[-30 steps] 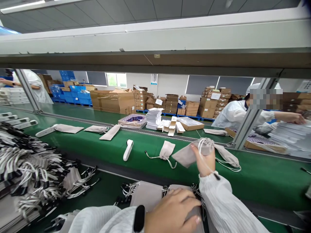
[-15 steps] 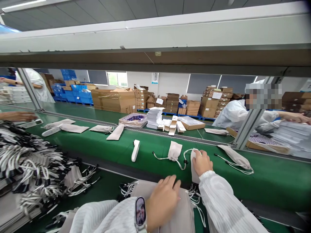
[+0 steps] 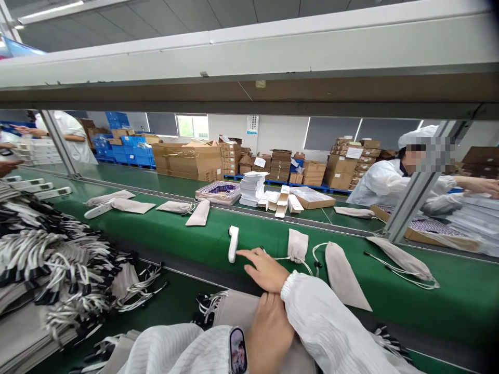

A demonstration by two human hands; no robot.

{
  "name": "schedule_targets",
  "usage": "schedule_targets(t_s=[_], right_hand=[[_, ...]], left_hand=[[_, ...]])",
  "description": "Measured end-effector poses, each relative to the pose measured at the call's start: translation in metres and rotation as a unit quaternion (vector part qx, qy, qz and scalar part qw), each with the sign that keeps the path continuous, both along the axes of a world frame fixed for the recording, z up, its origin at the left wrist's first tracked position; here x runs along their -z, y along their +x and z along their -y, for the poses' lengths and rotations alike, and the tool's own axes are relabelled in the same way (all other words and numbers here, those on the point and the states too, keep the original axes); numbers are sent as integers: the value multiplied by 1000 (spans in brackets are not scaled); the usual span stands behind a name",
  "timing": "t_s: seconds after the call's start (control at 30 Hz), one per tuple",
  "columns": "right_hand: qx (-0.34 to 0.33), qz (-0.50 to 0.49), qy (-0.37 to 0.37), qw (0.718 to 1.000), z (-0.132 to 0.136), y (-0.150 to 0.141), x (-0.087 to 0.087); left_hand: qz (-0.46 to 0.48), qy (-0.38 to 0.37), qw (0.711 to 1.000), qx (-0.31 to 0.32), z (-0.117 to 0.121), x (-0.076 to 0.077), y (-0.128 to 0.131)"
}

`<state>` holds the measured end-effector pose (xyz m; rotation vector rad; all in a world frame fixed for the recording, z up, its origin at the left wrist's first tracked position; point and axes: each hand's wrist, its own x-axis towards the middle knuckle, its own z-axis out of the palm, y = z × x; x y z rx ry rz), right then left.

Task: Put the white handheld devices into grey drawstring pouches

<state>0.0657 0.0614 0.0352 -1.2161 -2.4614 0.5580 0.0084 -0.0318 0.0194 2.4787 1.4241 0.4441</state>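
My right hand (image 3: 265,267) reaches over the green belt, fingers apart, its index fingertip at the lower end of a slim white handheld device (image 3: 233,244) with an angled head. My left hand (image 3: 271,330), wearing a smartwatch (image 3: 237,350), rests on a stack of beige drawstring pouches (image 3: 234,309). Its bent fingers are partly hidden by my right wrist, so their grip cannot be made out. Right of my right hand lie a small pouch (image 3: 298,244), a longer pouch (image 3: 345,275) and another pouch (image 3: 401,257) with loose white cords.
Piled pouches with cords (image 3: 62,254) fill the left side. More devices (image 3: 54,193) and pouches lie along the belt (image 3: 163,234). Beyond are white paper stacks (image 3: 252,188), small boxes and a tray (image 3: 218,192). A metal post (image 3: 415,182) stands right; co-workers sit opposite.
My right hand has let go of the long pouch, now lying on the belt, and moved left to the white device. My left hand stays on the stack, fingers more bent.
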Motion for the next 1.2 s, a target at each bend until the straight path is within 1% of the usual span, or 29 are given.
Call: schedule_targets(t_s=[0.07, 0.1, 0.23, 0.33, 0.43, 0.53, 0.6, 0.63, 0.67, 0.7, 0.77, 0.8, 0.83, 0.9, 0.97, 1.03, 1.13, 1.2], right_hand=[[29, 34, -11, 999, -10, -11, 2], [49, 44, -15, 998, -16, -16, 4], [100, 41, -39, 993, -42, -35, 11], [142, 12, -52, 988, -54, -40, 18], [204, -45, -75, 975, -56, -30, 23], [242, -123, -130, 954, -44, -3, 19], [237, -178, -163, 941, -25, 23, 8], [218, -228, -180, 932, -14, 36, 1], [188, -293, -198, 916, 0, 49, -8], [151, -365, -218, 893, 13, 60, -17], [74, -491, -257, 829, 38, 77, -33], [48, -527, -272, 804, 47, 82, -40], [36, -544, -276, 791, 55, 86, -45], [36, -561, -266, 783, 63, 91, -50], [44, -571, -240, 784, 65, 95, -51], [55, -573, -217, 788, 62, 98, -50], [72, -580, -178, 792, 55, 102, -48], [73, -594, -125, 792, 51, 100, -43]], left_hand=[[15, -21, 999, -37, -1, 2, 2], [15, -22, 999, -40, -1, 2, 2], [2, -1, 1000, -26, -6, -4, -1], [5, 18, 1000, -4, -8, -8, -8], [1, 35, 999, 32, -12, -10, -14], [-35, 23, 997, 58, -19, -10, -16], [-26, 11, 997, 76, -24, -13, -16], [-3, 6, 996, 89, -26, -15, -16], [26, 3, 995, 100, -27, -18, -16], [56, -5, 992, 111, -28, -22, -17], [106, -37, 986, 127, -29, -32, -19], [123, -62, 982, 133, -29, -36, -20], [135, -86, 977, 138, -28, -41, -21], [150, -120, 970, 148, -27, -47, -22], [152, -124, 969, 151, -26, -51, -21], [132, -120, 972, 151, -23, -50, -19], [79, -115, 974, 181, -14, -41, -13], [51, -96, 971, 214, -5, -31, -8]])
